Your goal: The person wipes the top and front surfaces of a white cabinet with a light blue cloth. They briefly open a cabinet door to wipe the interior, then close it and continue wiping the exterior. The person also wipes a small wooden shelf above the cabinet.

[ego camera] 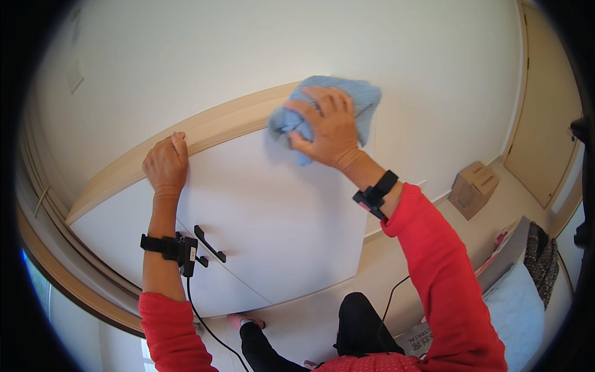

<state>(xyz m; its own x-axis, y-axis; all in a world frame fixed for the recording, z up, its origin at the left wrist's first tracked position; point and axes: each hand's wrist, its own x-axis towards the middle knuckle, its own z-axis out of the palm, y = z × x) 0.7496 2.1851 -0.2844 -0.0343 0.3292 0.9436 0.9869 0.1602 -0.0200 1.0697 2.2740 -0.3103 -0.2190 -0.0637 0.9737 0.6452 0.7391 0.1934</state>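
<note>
My right hand [327, 128] grips a bunched light-blue cloth [365, 95], fingers spread over its folds. The cloth lies at the right end of the pale wood top [228, 114] of a low cabinet, and part of it hangs over the front edge. Closed into a fist, my left hand [166, 162] rests on the top's front edge further left, with nothing visible in it. Below are the white cabinet doors [279, 218], both shut, with black bar handles [210, 244] near their meeting line.
Behind the cabinet rises a white wall [279, 42]. A curtain [51, 186] hangs at the left. On the floor at right sit a cardboard box [473, 189] and, nearer, a bed or cushioned seat with light-blue fabric [516, 311]. A cable [204, 321] runs down from my left wrist strap.
</note>
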